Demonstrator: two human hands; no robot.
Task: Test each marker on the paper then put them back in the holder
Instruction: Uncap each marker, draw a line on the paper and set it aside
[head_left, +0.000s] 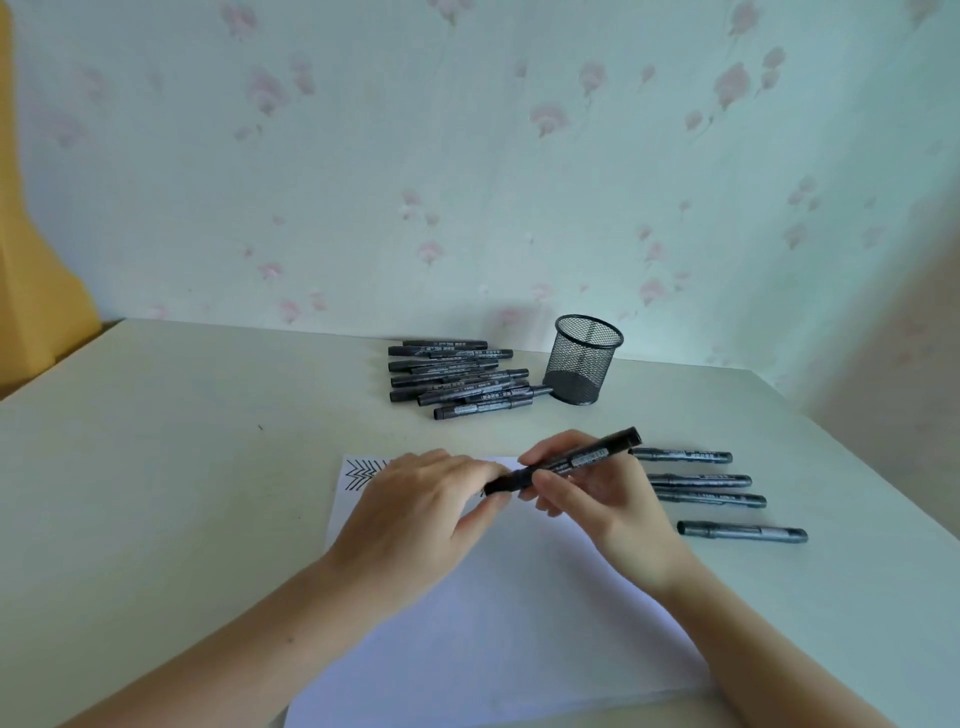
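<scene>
— Head view: what do the fingers (550, 480) hold?
— Right hand (597, 499) grips a black marker (563, 460) by its barrel, above the paper (493, 613). Left hand (421, 499) pinches its lower end, at the cap.
— Around them?
— Zigzag lines (363, 474) mark the paper's far left corner. Four markers (711, 493) lie right of the paper on the tabletop (156, 493). A pile of markers (460, 376) lies farther back, just beside the mesh holder (584, 358), which stands upright.

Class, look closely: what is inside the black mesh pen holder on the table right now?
Nothing shows inside the holder: light passes through its mesh wall, and no marker stands above the rim. The solid band at its base hides the very bottom, so that part cannot be checked.
</scene>
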